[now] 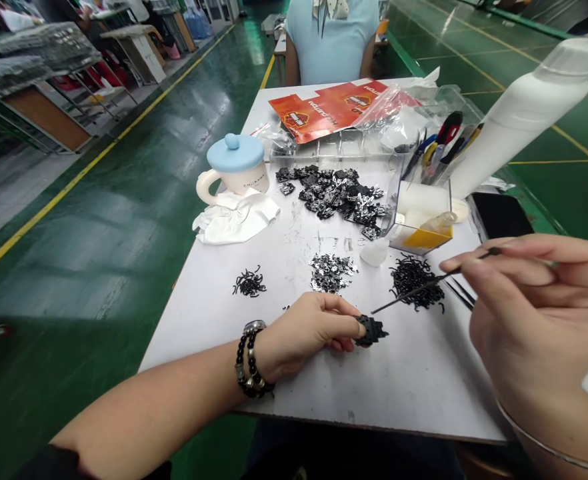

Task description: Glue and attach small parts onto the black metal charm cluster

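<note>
My left hand [310,331] rests on the white table [409,387] and pinches a small black part [371,331] between thumb and fingers. My right hand [534,333] is raised at the right, fingers closed on a thin black stick [427,285]. The stick's tip points down-left and ends just above and right of the black part. Behind the tip lies a heap of small black curved pieces [415,283]. A little silver pile [331,272] sits beyond my left hand, and a small black pile [249,284] lies to its left.
A big heap of black parts [337,193] lies mid-table. A mug with a blue lid [237,172] stands on a white cloth [237,219]. A clear box [421,213], tools [441,150], a white bottle [524,110], a phone [499,215] and orange packaging [331,108] sit farther back. A person in light blue [331,37] sits opposite.
</note>
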`<state>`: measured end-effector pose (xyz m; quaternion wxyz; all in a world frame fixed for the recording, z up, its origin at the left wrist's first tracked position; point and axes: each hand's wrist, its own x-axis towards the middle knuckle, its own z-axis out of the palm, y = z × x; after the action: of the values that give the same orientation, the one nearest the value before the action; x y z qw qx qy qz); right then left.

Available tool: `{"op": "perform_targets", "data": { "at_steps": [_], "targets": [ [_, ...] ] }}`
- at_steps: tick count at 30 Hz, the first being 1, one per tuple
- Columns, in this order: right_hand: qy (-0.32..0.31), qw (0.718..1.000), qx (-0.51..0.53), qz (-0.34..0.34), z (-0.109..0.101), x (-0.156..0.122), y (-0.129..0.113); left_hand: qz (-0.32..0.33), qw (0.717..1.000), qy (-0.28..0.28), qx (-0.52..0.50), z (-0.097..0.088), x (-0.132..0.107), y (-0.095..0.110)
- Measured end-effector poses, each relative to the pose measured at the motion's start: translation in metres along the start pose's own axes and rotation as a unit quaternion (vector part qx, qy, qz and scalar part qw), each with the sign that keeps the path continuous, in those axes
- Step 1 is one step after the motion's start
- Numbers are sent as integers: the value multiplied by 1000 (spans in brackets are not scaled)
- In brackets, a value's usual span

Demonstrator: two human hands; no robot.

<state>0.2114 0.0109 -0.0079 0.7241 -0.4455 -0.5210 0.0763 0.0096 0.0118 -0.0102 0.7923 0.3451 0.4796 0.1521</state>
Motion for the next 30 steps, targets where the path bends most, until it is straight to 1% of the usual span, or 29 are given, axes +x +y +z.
{"op": "perform_targets", "data": {
  "at_steps": [2,4,8,10,13,17,22,26,30],
  "targets": [
    [-41,999,11,25,7,-7,-6,1,1000,1,2,0,0,0],
    [-67,997,6,43,7,-10,-9,0,1000,4,7,0,1,0],
    [-62,997,10,41,4,-10,-8,-2,1000,6,6,0,1,1],
    [-58,997,32,34,3,-7,-7,-1,1000,8,4,1,0,1],
    [-71,994,74,21,2,-4,-7,0,1000,6,-1,1,0,2],
    [-113,988,81,70,-1,-5,-8,1,1000,8,-1,1,0,1],
    [-140,982,62,110,-3,-12,-12,1,1000,7,-2,0,1,0],
    [-132,984,57,109,-3,-13,-13,-1,1000,4,-4,0,1,0],
    [-107,985,108,77,-1,-3,-8,1,1000,4,0,0,0,1]
  ]
}}
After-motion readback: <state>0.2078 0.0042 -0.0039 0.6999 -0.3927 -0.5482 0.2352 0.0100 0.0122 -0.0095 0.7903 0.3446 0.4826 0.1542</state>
